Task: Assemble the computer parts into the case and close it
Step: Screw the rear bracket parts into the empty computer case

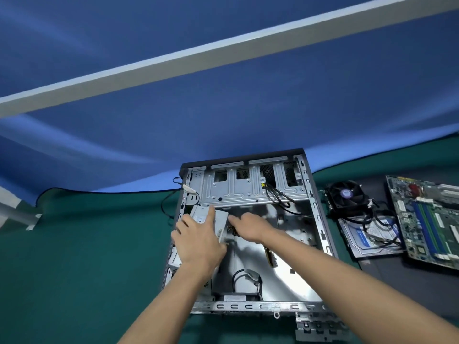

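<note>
The open sheet-metal case (248, 234) lies flat on green felt (74, 256). My left hand (196, 239) presses flat, fingers straight, on the grey boxy power supply (218, 222) inside; its label is unreadable. My right hand (248, 225) reaches beside it, its fingers perhaps pinching cables. Fan (346, 194), drive (370, 235) and motherboard (429, 219) wait to the right.

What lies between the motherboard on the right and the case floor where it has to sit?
The case side is off, so nothing covers it. But both hands, left and right, are inside on the power supply, and loose cables lie on the floor. The motherboard lies apart, outside.
</note>
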The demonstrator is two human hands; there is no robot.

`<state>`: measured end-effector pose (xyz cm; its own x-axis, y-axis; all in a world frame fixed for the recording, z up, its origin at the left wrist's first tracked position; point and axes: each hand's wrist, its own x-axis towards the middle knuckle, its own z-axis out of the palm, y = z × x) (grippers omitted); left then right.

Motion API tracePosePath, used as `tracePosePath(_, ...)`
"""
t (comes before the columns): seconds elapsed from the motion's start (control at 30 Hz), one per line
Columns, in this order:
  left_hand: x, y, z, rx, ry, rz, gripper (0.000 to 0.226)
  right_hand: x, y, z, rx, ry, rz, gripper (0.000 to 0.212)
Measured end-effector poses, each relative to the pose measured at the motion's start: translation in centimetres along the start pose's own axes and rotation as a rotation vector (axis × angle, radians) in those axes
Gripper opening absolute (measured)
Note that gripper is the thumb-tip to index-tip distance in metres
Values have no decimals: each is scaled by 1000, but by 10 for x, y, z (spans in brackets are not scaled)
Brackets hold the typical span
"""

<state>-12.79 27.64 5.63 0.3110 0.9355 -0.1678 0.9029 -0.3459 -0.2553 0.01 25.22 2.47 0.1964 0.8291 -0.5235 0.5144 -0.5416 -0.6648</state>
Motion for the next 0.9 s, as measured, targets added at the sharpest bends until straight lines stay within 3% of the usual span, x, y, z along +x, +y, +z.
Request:
tracePosePath(0.1,1,-1,13,20,-16,-17,85,9,0,4,62,7,43,66)
tracePosePath(0.6,21,6,20,-65,-101,-181,83,37,-16,6,-90,-6,18,59)
tracePosePath(0.9,11,0,32,-34,36,-141,81,31,-16,7,-102,18,-3,55)
